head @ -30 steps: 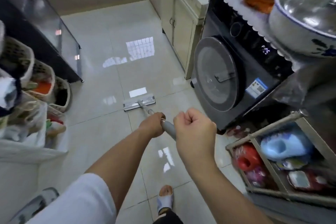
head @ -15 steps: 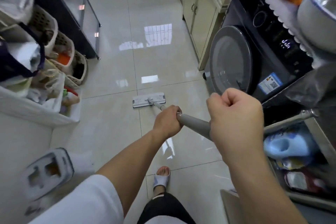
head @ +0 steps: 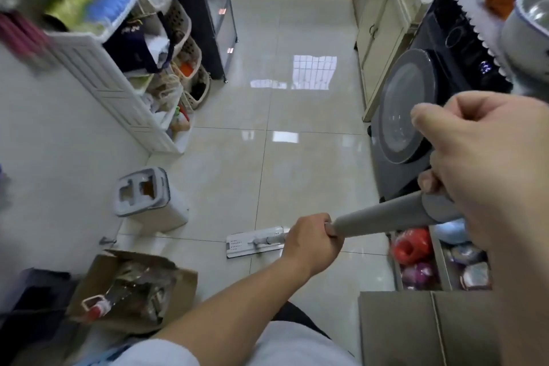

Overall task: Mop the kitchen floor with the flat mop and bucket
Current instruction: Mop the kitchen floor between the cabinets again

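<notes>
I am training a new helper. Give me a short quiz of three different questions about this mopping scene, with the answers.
1. True or false: both hands grip the mop handle.
2. Where does the mop bucket stand? A) by the white wall on the person's left B) against the washing machine C) inside the cardboard box
3. Fill in: the mop head lies flat on the ____.

Key: 1 true: left hand lower, right hand higher. 2 A. 3 floor.

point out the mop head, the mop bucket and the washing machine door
mop head point(head: 249, 242), head view, on its white top plate
mop bucket point(head: 142, 192), head view, on its grey slotted lid
washing machine door point(head: 404, 110), head view, on the round glass
</notes>
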`<act>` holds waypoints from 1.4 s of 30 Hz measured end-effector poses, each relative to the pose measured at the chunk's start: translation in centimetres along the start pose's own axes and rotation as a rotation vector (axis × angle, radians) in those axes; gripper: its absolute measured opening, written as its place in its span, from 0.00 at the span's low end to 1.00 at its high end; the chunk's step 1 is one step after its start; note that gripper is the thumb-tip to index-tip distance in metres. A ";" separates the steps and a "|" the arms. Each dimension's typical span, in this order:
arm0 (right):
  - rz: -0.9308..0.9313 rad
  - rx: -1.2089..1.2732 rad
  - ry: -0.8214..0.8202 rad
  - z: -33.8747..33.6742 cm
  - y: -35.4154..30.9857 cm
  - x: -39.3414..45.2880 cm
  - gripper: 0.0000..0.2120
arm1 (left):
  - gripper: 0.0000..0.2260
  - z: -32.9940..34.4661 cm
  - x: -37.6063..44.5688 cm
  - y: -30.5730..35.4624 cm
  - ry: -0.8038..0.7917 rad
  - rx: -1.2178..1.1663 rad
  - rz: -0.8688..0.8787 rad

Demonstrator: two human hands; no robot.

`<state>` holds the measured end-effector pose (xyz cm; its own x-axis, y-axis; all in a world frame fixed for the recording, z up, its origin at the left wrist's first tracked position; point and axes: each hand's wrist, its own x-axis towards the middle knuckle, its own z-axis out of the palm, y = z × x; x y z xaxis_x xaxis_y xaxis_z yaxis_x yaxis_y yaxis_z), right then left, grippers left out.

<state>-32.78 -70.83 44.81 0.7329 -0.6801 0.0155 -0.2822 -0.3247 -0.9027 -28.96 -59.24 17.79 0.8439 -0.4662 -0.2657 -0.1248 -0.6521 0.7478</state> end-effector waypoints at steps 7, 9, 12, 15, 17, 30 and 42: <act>-0.238 -0.092 0.004 2.2 0.0 -4.6 0.14 | 0.06 -2.6 -1.3 -1.8 0.082 0.251 0.086; -0.245 -0.107 0.020 3.4 0.1 -4.6 0.15 | 0.04 -3.5 -0.3 -2.3 0.099 0.247 0.058; -0.262 -0.120 0.051 6.7 0.2 -5.2 0.20 | 0.04 -5.8 2.3 -4.2 0.064 0.277 0.054; -0.213 -0.033 0.056 12.0 0.9 -4.7 0.22 | 0.02 -8.8 6.2 -6.8 0.012 0.295 -0.008; -0.159 -0.005 0.072 15.1 1.7 -3.1 0.23 | 0.04 -10.3 9.3 -8.4 -0.016 0.294 -0.061; 0.085 0.105 0.035 44.9 1.2 18.5 0.20 | 0.12 -29.1 40.6 -23.3 -0.118 0.470 -0.163; 0.034 0.022 -0.061 45.1 -1.8 19.3 0.20 | 0.09 -30.0 38.0 -23.0 0.117 0.253 -0.216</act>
<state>9.76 -53.72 27.38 0.7597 -0.6489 -0.0413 -0.2944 -0.2868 -0.9116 21.60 -44.05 8.77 0.9170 -0.2393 -0.3190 -0.0501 -0.8627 0.5032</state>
